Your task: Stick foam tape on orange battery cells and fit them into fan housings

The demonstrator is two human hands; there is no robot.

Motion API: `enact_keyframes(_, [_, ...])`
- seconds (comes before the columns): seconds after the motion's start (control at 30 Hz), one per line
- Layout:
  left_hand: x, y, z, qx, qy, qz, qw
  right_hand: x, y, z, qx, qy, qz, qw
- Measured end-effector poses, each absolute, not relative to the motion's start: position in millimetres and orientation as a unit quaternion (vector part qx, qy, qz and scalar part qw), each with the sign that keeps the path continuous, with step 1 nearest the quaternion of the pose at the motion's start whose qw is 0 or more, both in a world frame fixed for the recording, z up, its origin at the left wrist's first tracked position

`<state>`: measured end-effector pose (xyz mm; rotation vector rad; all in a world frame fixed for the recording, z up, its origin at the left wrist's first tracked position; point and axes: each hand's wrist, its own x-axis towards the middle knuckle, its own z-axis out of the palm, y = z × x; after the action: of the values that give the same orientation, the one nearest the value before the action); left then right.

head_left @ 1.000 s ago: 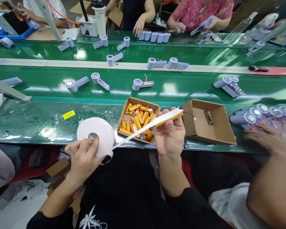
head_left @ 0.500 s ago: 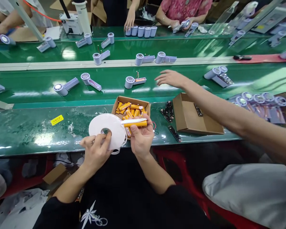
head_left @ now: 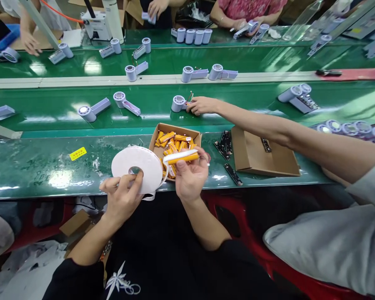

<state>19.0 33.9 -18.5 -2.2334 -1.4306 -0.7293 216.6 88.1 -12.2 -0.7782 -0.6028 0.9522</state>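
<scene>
My left hand (head_left: 123,193) is closed on a white roll of tape (head_left: 143,166), with a finger through its centre hole. In my right hand (head_left: 192,177) is an orange battery (head_left: 187,157), held between thumb and fingers. A white strip (head_left: 176,156) lies along the battery's upper side, and a loop of tape hangs between the roll and the battery's left end. Behind both hands stands a cardboard box (head_left: 198,137) holding several orange batteries (head_left: 167,138).
Black circuit boards (head_left: 233,174) lie beside an open carton (head_left: 265,166) on the right. A co-worker's arm (head_left: 268,123) reaches over the carton to a fan unit (head_left: 178,103) on the green belt. A yellow label (head_left: 78,153) is on the left.
The roll and the battery have moved slightly apart. The co-worker's hand has moved left and down onto the fan unit. Across the belt, another person's hand has lifted away from the row of units.
</scene>
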Motion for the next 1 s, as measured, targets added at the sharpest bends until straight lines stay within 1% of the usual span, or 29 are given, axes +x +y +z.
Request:
enact_keyframes(0.13, [25.0,29.7,-18.6,-0.807,-0.498,-0.259,0.185,203.4,82.3,-18.4,-0.348,-0.277,0.456,0.77])
enact_keyframes(0.23, [23.7,10.3,-19.6,-0.845,-0.453,-0.232,0.166,228.5,99.3,-6.0,-0.35,-0.319,0.478,0.74])
enact_keyframes(0.3, [11.5,-1.6,-23.2,-0.873,-0.426,-0.198,0.132,262.9,120.5,10.0,-0.345,-0.36,0.452,0.739])
enact_keyframes(0.37, [-13.4,-0.9,-29.3,-0.861,-0.477,-0.143,0.101,298.2,138.8,23.7,-0.341,-0.376,0.397,0.764])
enact_keyframes(0.43, [-48.1,16.8,-35.1,-0.82,-0.564,-0.075,0.053,322.7,145.5,27.1,-0.337,-0.369,0.372,0.782])
enact_keyframes(0.5, [-83.8,46.5,-36.0,-0.804,-0.594,-0.012,-0.031,334.4,138.7,17.7,-0.346,-0.355,0.387,0.777])
enact_keyframes(0.57, [-109.7,81.9,-29.6,-0.823,-0.555,0.01,-0.121,340.0,123.1,-0.1,-0.379,-0.343,0.413,0.754])
enact_keyframes(0.63, [-118.1,124.0,-17.7,-0.843,-0.51,-0.015,-0.173,346.7,105.4,-18.6,-0.421,-0.332,0.427,0.728])
enact_keyframes(0.7, [-108.3,178.1,-5.1,-0.852,-0.491,-0.065,-0.168,356.4,90.6,-32.3,-0.452,-0.324,0.43,0.711])
enact_keyframes(0.73, [-98.5,210.0,-0.4,-0.855,-0.491,-0.085,-0.144,361.6,84.9,-36.9,-0.462,-0.32,0.428,0.708])
enact_keyframes(0.8, [-75.1,278.7,4.2,-0.864,-0.488,-0.107,-0.059,371.1,76.6,-42.5,-0.474,-0.31,0.423,0.707])
enact_keyframes(0.87, [-54.6,343.0,3.0,-0.871,-0.483,-0.088,0.005,378.7,70.1,-45.4,-0.48,-0.296,0.421,0.71])
enact_keyframes(0.9, [-47.3,369.5,1.1,-0.873,-0.482,-0.067,0.02,382.0,66.8,-46.4,-0.482,-0.288,0.419,0.714])
enact_keyframes(1.0, [-35.8,417.9,-4.5,-0.879,-0.477,-0.018,0.024,390.4,55.9,-49.2,-0.49,-0.266,0.413,0.72])
